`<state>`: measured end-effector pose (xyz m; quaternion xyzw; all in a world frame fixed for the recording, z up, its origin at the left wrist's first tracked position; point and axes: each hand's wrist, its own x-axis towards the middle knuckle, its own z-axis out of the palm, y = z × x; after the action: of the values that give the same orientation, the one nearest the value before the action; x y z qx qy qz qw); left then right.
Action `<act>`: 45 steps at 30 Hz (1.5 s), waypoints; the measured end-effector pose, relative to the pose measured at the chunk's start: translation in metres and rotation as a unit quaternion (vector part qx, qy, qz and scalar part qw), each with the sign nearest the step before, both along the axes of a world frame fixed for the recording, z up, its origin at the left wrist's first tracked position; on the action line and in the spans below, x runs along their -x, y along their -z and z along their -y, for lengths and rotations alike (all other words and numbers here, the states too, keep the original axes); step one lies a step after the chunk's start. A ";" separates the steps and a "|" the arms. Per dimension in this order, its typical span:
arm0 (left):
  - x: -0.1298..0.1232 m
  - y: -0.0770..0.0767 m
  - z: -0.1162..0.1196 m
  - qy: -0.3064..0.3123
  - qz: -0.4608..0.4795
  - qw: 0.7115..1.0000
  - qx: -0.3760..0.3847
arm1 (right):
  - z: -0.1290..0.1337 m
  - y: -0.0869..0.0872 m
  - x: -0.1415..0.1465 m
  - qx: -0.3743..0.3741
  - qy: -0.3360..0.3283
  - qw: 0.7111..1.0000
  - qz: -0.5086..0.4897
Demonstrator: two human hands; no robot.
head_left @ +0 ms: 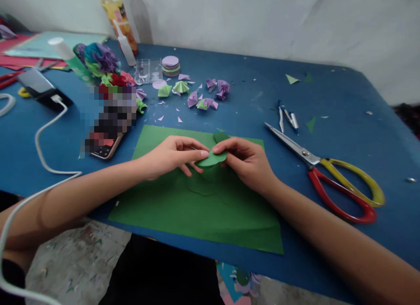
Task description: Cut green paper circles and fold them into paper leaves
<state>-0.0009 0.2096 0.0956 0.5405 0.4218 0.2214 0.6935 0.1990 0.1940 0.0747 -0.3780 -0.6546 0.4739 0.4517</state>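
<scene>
Green cutout lies crosswise between both hands above the green sheet; left hand and right hand pinch opposite ends.

Scissors block right; phone left; bare cloth beyond scissors.

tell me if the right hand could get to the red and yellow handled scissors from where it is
Probably yes: the red and yellow handled scissors lie on the table beside the right hand, nothing between, though it holds a green paper piece.
</scene>
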 end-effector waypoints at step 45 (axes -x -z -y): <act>0.001 0.014 0.013 0.000 -0.099 0.754 -0.650 | 0.017 -0.001 0.009 -0.375 0.103 0.887 0.251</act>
<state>-0.0017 0.1970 0.0817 0.8798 0.2424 0.3876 0.1302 0.1900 0.1773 0.0761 -0.3521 -0.8323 0.0339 0.4268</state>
